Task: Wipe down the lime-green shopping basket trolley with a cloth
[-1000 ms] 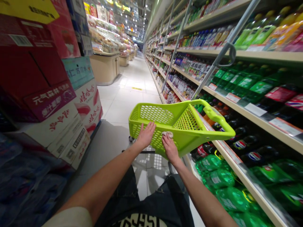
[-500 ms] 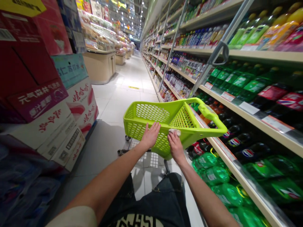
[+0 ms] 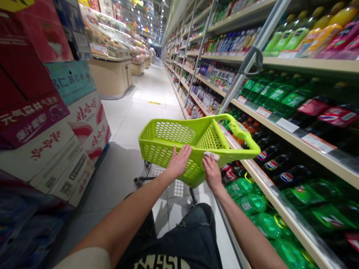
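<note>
Side-on before me stands a lime-green shopping cart (image 3: 168, 140) with a perforated plastic basket; its handle is on the right, above a dark metal base. Against the near side, fingers stretched toward the rim, rests my left hand (image 3: 180, 161), open and holding nothing. My right hand (image 3: 212, 171) presses a crumpled whitish cloth (image 3: 212, 155) on the near rim, nearer the handle end. Its fingers are bent over the cloth, and part of the cloth pokes out above them. The basket's visible inside holds no goods.
Drink shelves (image 3: 303, 108) run along the right, close to the cart's handle, with green soda bottles (image 3: 254, 203) at the bottom. Stacked drink cartons (image 3: 56, 149) stand on the left. Further up the tiled aisle (image 3: 146, 112) is a wooden display counter (image 3: 112, 76).
My right hand with the cloth has slid a little to the right along the rim, away from my left hand. The view has shifted slightly, and my left hand stays on the side.
</note>
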Tool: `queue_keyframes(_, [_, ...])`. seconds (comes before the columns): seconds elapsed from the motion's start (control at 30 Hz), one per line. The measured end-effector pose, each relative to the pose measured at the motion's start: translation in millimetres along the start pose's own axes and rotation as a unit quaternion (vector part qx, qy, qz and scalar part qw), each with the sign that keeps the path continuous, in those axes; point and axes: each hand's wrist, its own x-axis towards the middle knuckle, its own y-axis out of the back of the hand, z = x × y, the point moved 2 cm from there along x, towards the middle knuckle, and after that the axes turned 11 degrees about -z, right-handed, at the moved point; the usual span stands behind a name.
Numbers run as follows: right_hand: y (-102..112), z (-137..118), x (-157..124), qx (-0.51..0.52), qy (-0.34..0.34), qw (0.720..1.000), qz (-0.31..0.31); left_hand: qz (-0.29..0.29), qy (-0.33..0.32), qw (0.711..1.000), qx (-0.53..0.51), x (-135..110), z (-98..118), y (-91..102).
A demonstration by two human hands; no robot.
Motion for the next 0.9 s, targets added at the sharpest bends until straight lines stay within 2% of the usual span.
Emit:
queue_keyframes(0.1, [-25, -15, -34, 0.023, 0.035, 0.998, -0.054, -0.002, -0.008, 1.0, 0.002, -2, -3, 0.0])
queue_keyframes(0.17, [-20, -20, -38, 0.029, 0.039, 0.998, -0.045, -0.005, -0.007, 1.0, -0.002, -3, -4, 1.8])
queue_keyframes(0.27, [19, -10, -11, 0.013, 0.013, 0.999, 0.038, 0.003, 0.006, 1.0, -0.013, -2, 2, 4.7])
queue_keyframes(0.37, [63, 14, 25, -0.027, -0.035, 0.989, 0.14, 0.016, -0.002, 1.0, -0.019, 1, 13, 5.0])
queue_keyframes(0.43, [73, 27, 33, -0.047, -0.056, 0.984, 0.162, 0.018, -0.012, 1.0, -0.018, 4, 19, 3.1])
queue_keyframes(0.5, [64, 29, 25, -0.048, -0.056, 0.988, 0.137, 0.018, -0.017, 1.0, -0.014, 5, 21, 0.7])
queue_keyframes(0.63, [25, 11, -20, -0.03, -0.005, 0.999, 0.034, 0.017, -0.02, 1.0, -0.005, 4, 17, 0.3])
queue_keyframes(0.7, [20, 6, -34, -0.018, 0.013, 1.0, 0.0, 0.01, -0.022, 1.0, -0.005, 4, 16, 3.5])
queue_keyframes(0.77, [34, 14, -34, -0.02, 0.0, 1.0, 0.018, 0.004, -0.016, 1.0, -0.012, 5, 15, 8.4])
queue_keyframes(0.9, [92, 64, -2, -0.087, -0.094, 0.977, 0.171, -0.009, 0.063, 0.997, -0.041, 12, 8, 15.7])
